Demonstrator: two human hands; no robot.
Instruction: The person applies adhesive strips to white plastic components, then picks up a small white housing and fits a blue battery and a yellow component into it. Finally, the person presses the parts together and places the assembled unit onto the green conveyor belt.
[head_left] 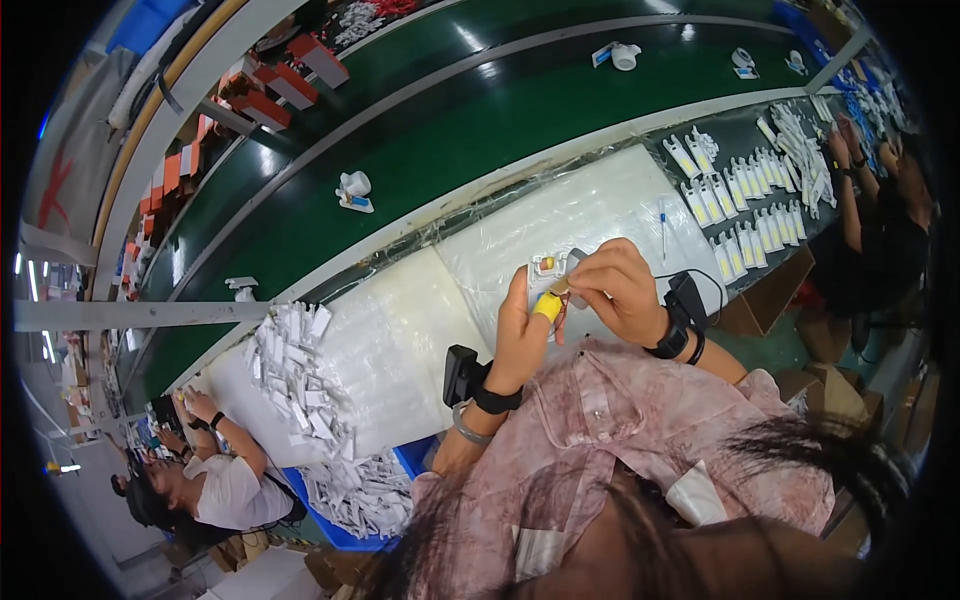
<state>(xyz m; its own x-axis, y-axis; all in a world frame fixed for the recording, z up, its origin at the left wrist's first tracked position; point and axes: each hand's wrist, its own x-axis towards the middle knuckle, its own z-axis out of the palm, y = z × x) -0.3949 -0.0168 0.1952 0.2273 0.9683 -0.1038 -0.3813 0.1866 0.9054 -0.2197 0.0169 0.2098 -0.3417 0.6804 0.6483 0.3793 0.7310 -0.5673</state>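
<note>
In front of my chest, above the padded work surface, both hands meet around a small white plastic housing [547,266]. My left hand [522,328] grips the housing from the left; a yellow wrap [547,306] covers one of its digits. From the right, my right hand [615,290] has its fingers pinched together close against the piece, by a small grey part [575,259] whose kind I cannot make out. A thin dark red wire shows between the hands. Fingers hide most of the lower side of the housing.
White plastic parts are heaped at left [295,370] and in a blue bin [408,458]. Rows of white pieces with yellow panels [745,180] stand at right, beside a pen [662,228]. A green conveyor [450,140] carries assemblies. Other people work at both sides.
</note>
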